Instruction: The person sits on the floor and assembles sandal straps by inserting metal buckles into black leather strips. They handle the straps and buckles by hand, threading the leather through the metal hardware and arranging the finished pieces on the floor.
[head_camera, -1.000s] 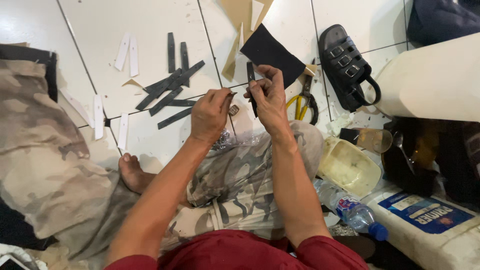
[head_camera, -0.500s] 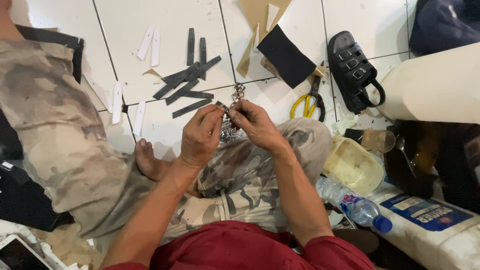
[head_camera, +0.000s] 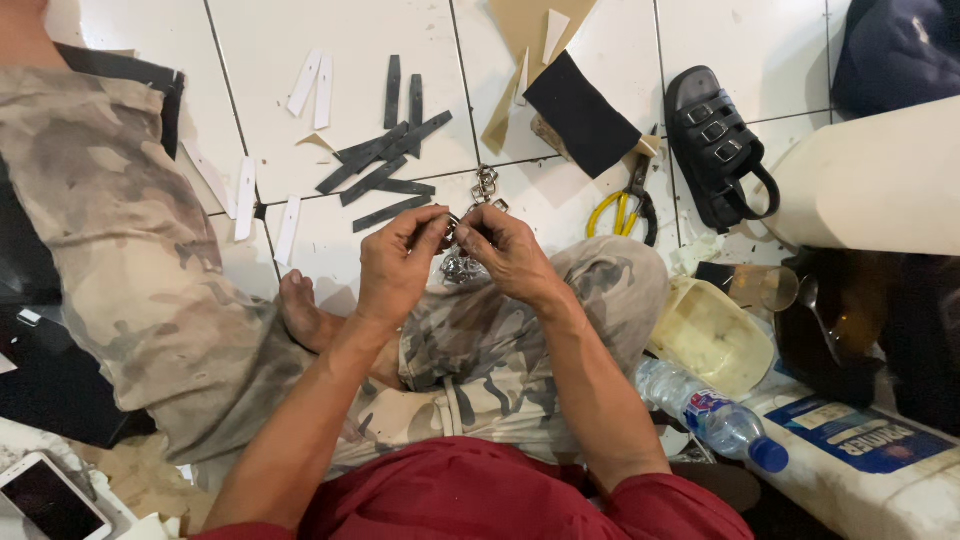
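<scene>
Pinching with both hands, we hold a small metal clasp (head_camera: 468, 232) up over our knee, the left hand (head_camera: 395, 268) and the right hand (head_camera: 512, 252) meeting thumb to fingertip around it. The fingers of both are curled nearly shut, only the tips at work, and the piece between them is mostly hidden, so we cannot tell exactly how it sits. Below the hands a heap of metal clasps (head_camera: 460, 268) rests on our camouflage trouser leg (head_camera: 500, 340), and two more metal rings (head_camera: 486, 186) lie on the white tiled floor (head_camera: 270, 40) just beyond.

To handle this well, we judge that we should keep the grip close to the joint of the piece, brace the wrists against the knee, and work directly above the heap so that anything dropped falls onto cloth and not onto tile.

Near the dark strips (head_camera: 385, 165) lie pale strips (head_camera: 312, 88), and the yellow-handled scissors (head_camera: 622, 212) sit beside a black patch (head_camera: 580, 112) and a black sandal (head_camera: 715, 145).

As for containers: a cream plastic tub (head_camera: 712, 338) stands by our right knee and looks empty, though its depth is hard to read. A clear plastic bottle (head_camera: 700, 408) with a blue cap lies beside it, holding some water. A glass jar (head_camera: 765, 288) lies tilted further right; its contents we cannot make out.
</scene>
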